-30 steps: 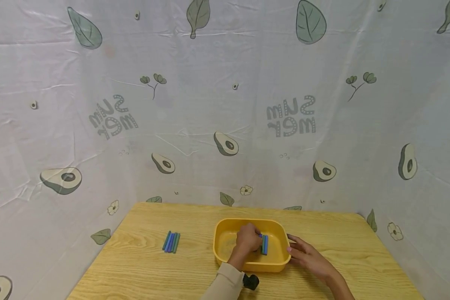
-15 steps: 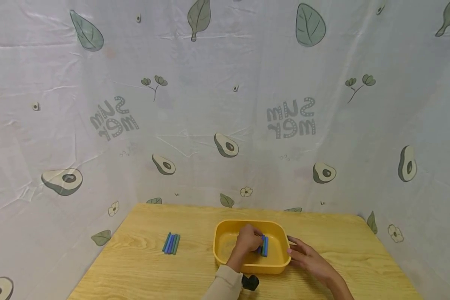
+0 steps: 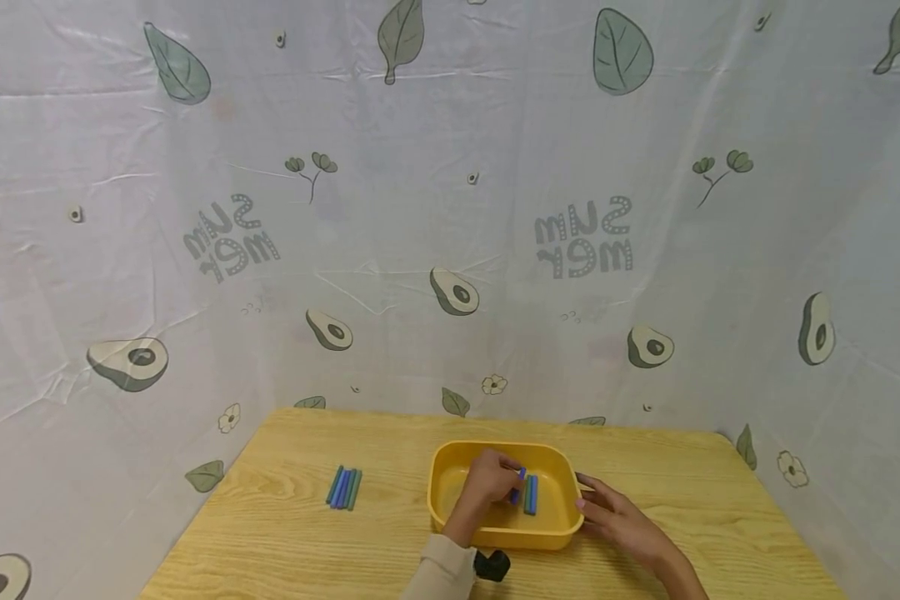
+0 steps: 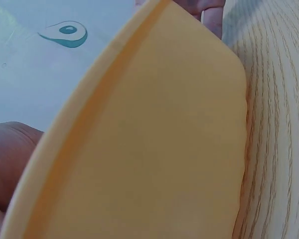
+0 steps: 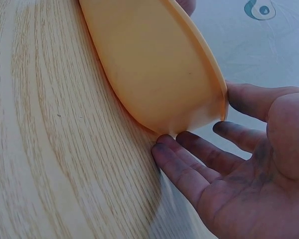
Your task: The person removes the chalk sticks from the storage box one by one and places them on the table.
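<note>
Inside a yellow plastic tub [image 3: 510, 540], my left hand [image 3: 491, 479] pinches a violet stick [image 3: 522, 472], its fingers covering part of it. Just right of that stick lie a green and a blue stick [image 3: 530, 495], side by side on the tub floor. My right hand [image 3: 622, 517] rests against the tub's right end. The right wrist view shows its extended fingertips [image 5: 164, 144] touching the tub wall, with the thumb by the rim. In the left wrist view the outer tub wall [image 4: 164, 114] fills the middle and hides what the left hand [image 4: 10, 159] holds.
A row of several blue, violet and green sticks [image 3: 343, 489] lies on the wooden table [image 3: 285, 550], left of the tub. A curtain [image 3: 390, 217] printed with avocados and leaves hangs behind the table. A black device [image 3: 491, 565] sits at the left wrist.
The left hand has shifted slightly left inside the tub, and the violet stick now stands apart from the green and blue pair. The right hand has stayed at the tub's end.
</note>
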Demonstrator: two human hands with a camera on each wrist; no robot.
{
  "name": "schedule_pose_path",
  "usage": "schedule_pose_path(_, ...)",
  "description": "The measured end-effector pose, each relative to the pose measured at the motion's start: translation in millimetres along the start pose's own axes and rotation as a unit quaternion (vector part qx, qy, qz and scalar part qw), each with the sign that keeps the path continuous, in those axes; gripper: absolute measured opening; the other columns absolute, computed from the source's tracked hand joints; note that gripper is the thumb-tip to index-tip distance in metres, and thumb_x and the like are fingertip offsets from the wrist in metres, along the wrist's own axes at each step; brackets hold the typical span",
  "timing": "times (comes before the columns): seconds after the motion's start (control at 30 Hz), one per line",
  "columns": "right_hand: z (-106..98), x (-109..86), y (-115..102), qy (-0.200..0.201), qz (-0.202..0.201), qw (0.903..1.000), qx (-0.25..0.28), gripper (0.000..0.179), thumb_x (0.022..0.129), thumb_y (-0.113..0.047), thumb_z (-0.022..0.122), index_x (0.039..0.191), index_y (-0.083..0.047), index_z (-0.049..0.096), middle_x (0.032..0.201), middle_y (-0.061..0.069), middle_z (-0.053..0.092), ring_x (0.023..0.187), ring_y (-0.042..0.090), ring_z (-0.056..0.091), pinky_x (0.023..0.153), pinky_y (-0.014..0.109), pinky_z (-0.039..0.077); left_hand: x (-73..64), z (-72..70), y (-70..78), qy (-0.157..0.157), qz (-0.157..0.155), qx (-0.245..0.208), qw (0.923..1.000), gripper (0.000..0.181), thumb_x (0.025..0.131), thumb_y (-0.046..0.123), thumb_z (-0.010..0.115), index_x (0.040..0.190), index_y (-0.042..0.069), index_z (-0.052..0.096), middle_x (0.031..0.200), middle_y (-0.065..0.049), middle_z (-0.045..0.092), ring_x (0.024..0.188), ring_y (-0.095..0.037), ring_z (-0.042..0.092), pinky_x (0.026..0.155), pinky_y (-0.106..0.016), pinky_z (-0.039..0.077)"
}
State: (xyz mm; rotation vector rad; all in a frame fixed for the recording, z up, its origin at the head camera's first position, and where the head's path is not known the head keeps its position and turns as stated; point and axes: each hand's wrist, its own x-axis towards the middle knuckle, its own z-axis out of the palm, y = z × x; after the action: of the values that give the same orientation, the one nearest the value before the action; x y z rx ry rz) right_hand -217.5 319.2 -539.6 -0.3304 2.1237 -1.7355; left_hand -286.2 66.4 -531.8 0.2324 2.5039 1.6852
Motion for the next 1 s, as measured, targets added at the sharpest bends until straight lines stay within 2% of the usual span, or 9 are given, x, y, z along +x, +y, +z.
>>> schedule_pose_path(0.17, -0.2, 0.1, 1.2, 0.000, 0.000, 1.0000, -0.002, 0.076, 0.118, -0.031, 0.042, 0.168, 0.010, 0.001, 0.165, 0.048, 0.021, 0.144, 0.049, 0.054, 0.110, 0.049, 0.057, -2.1, -6.8, -3.1, 0.000, 0.004, -0.020, 0.9998, 0.022, 0.087, -0.004, 0.077, 0.108, -0.002, 0.082, 0.089, -0.007, 0.077, 0.063, -0.015, 0.069, 0.059, -0.031, 0.062)
schedule_pose_path(0.37, 0.4, 0.1, 0.9, 0.004, 0.003, 1.0000, -0.001, 0.075, 0.118, -0.030, 0.041, 0.168, 0.010, 0.000, 0.165, 0.048, 0.020, 0.145, 0.051, 0.052, 0.110, 0.051, 0.056, -7.4, -19.8, -2.5, 0.000, 0.013, -0.026, 0.9996, 0.023, 0.089, -0.001, 0.075, 0.111, -0.002, 0.081, 0.092, -0.008, 0.078, 0.066, -0.014, 0.069, 0.061, -0.031, 0.062)
schedule_pose_path(0.57, 0.8, -0.6, -1.0, -0.003, -0.004, 1.0000, 0.000, 0.075, 0.119, -0.030, 0.040, 0.168, 0.010, 0.001, 0.165, 0.048, 0.021, 0.144, 0.050, 0.053, 0.111, 0.051, 0.056, -14.5, -37.5, -0.6, -0.011, 0.016, -0.045, 0.9988, 0.023, 0.094, 0.000, 0.070, 0.116, -0.003, 0.078, 0.100, -0.010, 0.076, 0.072, -0.015, 0.067, 0.066, -0.033, 0.062)
schedule_pose_path(0.83, 0.1, -1.1, -1.4, -0.007, -0.010, 0.9999, 0.001, 0.074, 0.118, -0.029, 0.041, 0.169, 0.009, 0.002, 0.165, 0.047, 0.022, 0.143, 0.045, 0.057, 0.109, 0.046, 0.058, -18.4, -62.6, 2.6, -0.008, 0.030, -0.072, 0.9970, 0.026, 0.094, -0.006, 0.070, 0.118, -0.009, 0.077, 0.105, -0.020, 0.076, 0.077, -0.018, 0.071, 0.069, -0.036, 0.065)
schedule_pose_path(1.0, 0.1, -1.5, 0.5, -0.014, -0.017, 0.9998, 0.000, 0.073, 0.119, -0.028, 0.040, 0.168, 0.010, 0.001, 0.165, 0.048, 0.022, 0.143, 0.047, 0.056, 0.110, 0.049, 0.057, -22.4, -75.7, -0.8, -0.004, 0.036, -0.064, 0.9973, 0.028, 0.094, -0.005, 0.070, 0.121, -0.009, 0.076, 0.107, -0.022, 0.075, 0.082, -0.021, 0.075, 0.071, -0.038, 0.067)
